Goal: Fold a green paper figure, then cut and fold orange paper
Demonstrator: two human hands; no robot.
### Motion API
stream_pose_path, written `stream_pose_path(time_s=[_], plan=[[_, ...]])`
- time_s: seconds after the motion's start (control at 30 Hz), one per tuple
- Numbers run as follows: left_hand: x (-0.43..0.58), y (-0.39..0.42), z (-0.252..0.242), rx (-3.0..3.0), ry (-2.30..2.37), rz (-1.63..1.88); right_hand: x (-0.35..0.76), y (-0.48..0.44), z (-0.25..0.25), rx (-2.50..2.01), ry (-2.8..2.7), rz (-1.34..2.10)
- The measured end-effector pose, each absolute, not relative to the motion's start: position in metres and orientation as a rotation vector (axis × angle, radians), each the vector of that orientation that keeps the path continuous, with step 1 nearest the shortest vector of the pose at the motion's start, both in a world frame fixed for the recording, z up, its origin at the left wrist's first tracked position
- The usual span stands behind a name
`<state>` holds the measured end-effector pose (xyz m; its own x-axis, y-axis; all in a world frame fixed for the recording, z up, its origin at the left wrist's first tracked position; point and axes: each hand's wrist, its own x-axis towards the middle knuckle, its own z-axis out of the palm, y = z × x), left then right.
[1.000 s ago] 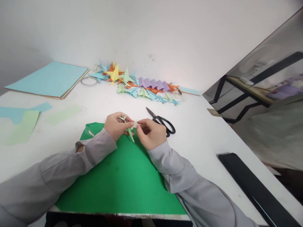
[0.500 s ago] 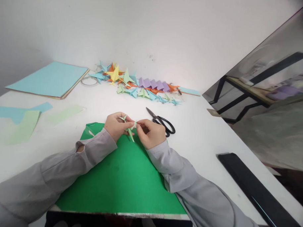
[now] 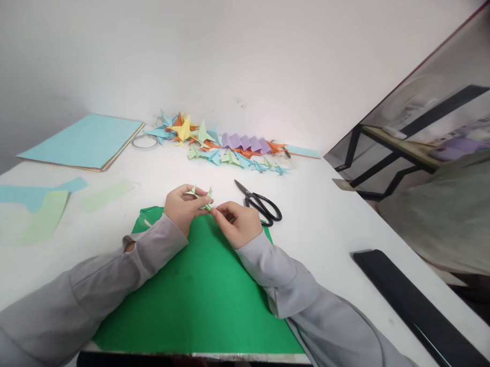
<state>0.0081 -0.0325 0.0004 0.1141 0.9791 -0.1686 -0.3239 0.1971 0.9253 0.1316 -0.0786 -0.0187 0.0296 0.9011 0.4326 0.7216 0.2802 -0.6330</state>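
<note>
Folded green paper (image 3: 208,207): up between both hands, over the far edge of the green sheet (image 3: 189,308).
Left hand (image 3: 180,208): curled nearly closed, pinching the paper's body.
Right hand (image 3: 240,225): thumb and forefinger together on the paper's end; exact fold hidden.
Scissors (image 3: 249,194): lying near the green sheet's far right corner.
Pinch: best kept light on the left, just firm enough to steady; work with fingertips only, sparing the thin points.
</note>
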Motion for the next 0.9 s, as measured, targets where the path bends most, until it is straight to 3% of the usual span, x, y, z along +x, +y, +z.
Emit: stream_pose_path(time_s=[0.37,0.9], plan=[[0.006,-0.037,0.015,0.717,0.685,1.090,0.141,-0.061,-0.013,-1.229,-0.878,1.090],[0.001,-0.032,0.011,0.935,0.664,0.742,0.163,-0.049,-0.003,-0.991,-0.627,1.440]])
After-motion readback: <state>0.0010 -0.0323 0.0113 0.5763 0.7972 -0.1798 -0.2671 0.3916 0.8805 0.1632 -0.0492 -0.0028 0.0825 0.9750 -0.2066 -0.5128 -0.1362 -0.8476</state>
